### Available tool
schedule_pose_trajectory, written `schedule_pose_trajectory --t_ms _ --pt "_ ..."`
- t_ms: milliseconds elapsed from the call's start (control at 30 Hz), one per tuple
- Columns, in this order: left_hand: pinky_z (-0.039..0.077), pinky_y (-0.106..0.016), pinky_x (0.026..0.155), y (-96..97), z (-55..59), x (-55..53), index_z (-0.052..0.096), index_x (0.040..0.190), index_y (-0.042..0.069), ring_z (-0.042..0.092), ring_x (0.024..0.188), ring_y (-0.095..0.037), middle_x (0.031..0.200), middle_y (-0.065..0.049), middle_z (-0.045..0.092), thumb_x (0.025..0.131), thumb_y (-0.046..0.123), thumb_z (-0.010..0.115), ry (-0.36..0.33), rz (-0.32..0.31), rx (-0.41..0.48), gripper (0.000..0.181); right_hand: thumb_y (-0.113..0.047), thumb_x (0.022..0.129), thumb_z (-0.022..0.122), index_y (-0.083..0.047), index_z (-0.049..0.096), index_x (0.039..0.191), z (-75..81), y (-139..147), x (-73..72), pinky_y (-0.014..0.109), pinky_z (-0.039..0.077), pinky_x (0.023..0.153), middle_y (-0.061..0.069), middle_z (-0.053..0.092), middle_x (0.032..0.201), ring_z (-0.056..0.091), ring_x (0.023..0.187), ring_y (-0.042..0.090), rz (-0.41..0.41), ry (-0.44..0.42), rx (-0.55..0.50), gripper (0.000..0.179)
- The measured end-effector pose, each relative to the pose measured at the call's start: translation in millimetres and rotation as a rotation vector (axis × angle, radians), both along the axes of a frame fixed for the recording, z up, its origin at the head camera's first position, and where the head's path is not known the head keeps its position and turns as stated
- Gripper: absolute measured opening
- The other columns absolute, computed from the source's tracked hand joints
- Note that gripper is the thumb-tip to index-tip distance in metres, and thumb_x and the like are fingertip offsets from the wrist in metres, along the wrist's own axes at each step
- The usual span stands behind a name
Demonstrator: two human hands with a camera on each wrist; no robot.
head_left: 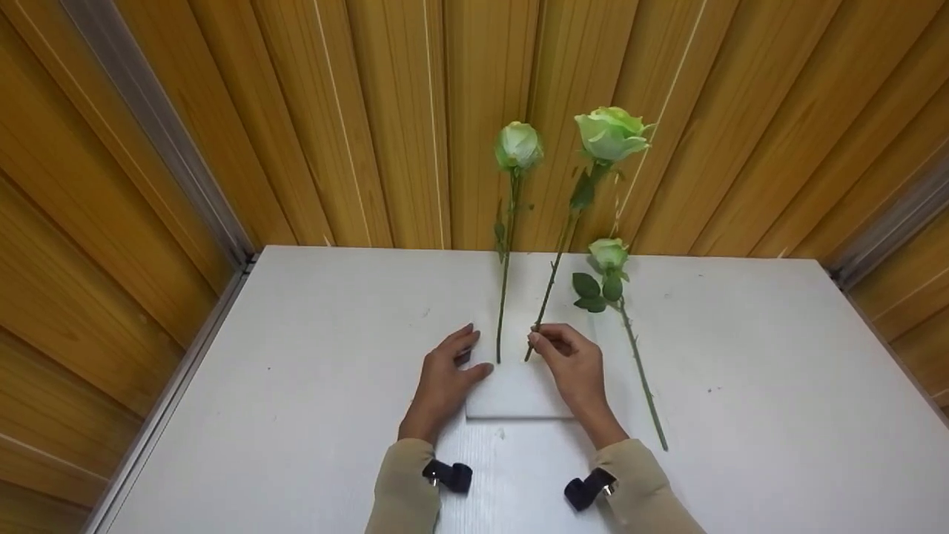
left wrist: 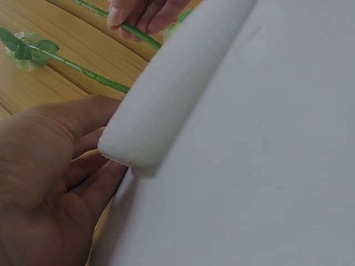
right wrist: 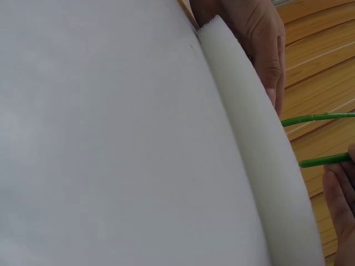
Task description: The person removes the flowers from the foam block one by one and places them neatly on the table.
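Observation:
My right hand (head_left: 578, 367) pinches an open pale-green rose (head_left: 612, 135) low on its stem. The stem's bottom end meets the top of a white foam block (head_left: 511, 400). To its left a rosebud (head_left: 519, 146) stands upright, its stem planted in the block with no hand on it. My left hand (head_left: 443, 378) holds the block's left edge, thumb over the top and fingers against the side. In the left wrist view those fingers (left wrist: 102, 185) lie around the block's corner. A third rose (head_left: 609, 254) with dark leaves lies right of the block.
The white table (head_left: 341, 326) reaches back to a wood-patterned wall (head_left: 400, 126). Similar panels and metal rails (head_left: 170, 133) close off both sides. Black wrist cameras (head_left: 452, 477) sit on both sleeves.

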State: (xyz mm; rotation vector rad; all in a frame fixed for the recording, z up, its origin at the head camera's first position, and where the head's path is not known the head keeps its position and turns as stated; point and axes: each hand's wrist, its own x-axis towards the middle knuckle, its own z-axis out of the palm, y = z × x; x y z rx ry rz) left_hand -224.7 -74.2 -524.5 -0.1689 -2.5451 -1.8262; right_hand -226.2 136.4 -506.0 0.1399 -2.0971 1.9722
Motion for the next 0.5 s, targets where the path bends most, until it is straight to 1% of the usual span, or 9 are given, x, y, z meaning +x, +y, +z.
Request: schedule_pose_trajectory --t_ms 200,267,367,500 --pt "0.05 -0.034 0.114 -2.2 0.8 -1.0 0.06 0.149 0.001 0.056 0.139 -0.032 0.162 -0.009 0.048 0.094 0.008 0.082 -0.01 -0.018 0.009 0.06 -0.007 0.095 0.081 0.005 0.078 0.107 7.8 6.6 3.2 0.023 0.063 0.08 0.012 0.078 0.098 0.075 0.089 0.017 -0.021 0.021 0.061 0.017" --pt "0.05 -0.034 0.114 -2.5 0.1 -1.7 0.059 0.149 0.0 0.056 0.139 -0.032 0.163 -0.01 0.047 0.094 0.008 0.082 -0.007 -0.025 0.013 0.06 -0.007 0.095 0.081 0.006 0.077 0.108 10.8 9.4 4.5 0.024 0.063 0.08 0.013 0.078 0.098 0.075 0.088 0.018 -0.02 0.03 0.066 0.018" --pt "0.05 -0.033 0.114 -2.4 -0.4 -2.5 0.059 0.148 -0.001 0.056 0.139 -0.033 0.163 -0.011 0.047 0.093 0.006 0.083 -0.004 -0.033 0.022 0.06 -0.006 0.095 0.081 0.004 0.078 0.107 14.9 14.6 5.9 0.023 0.063 0.078 0.013 0.078 0.097 0.075 0.087 0.018 -0.026 0.04 0.071 0.016" --pt "0.05 -0.035 0.115 -2.4 -0.3 -3.2 0.059 0.148 -0.002 0.056 0.139 -0.033 0.162 -0.011 0.047 0.093 0.006 0.082 -0.008 -0.035 0.036 0.06 -0.005 0.094 0.082 0.005 0.078 0.106 19.4 23.2 8.6 0.022 0.063 0.077 0.014 0.078 0.097 0.075 0.087 0.017 -0.04 0.046 0.084 0.016"
